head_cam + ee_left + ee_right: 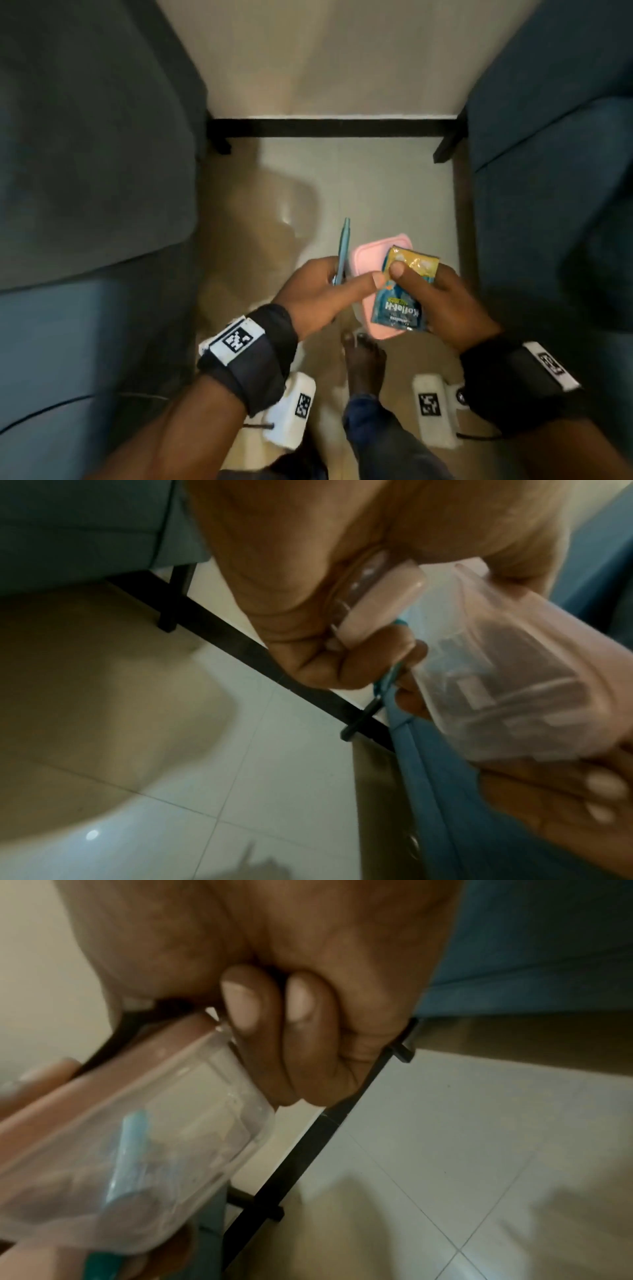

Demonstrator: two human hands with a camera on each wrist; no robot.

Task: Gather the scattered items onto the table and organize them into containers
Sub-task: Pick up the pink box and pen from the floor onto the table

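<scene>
Still gathering at lower centre: left hand point(310, 291) gripping blue pen point(343, 250) and pink-lidded box point(370, 270), right hand point(442, 298) pinching Koflet-H sachet point(400, 301); next, carrying all to the table.

The only lettering that can be made out stands on the sachet point(405, 287) pinched under the thumb of the right hand point(442, 301). On its blue lower half, toward the wrist, large white letters run upside down to the head view — they look like "Koflet-H", though the first letters are soft. A smaller line of white print sits below that word, nearer the wrist, too small to read. The yellow upper half, out by the fingertips, carries no legible print.

Black-and-white square code markers point(237, 340) sit on the bands at both wrists and on the white camera blocks below them — patterns, not readable text.
</scene>
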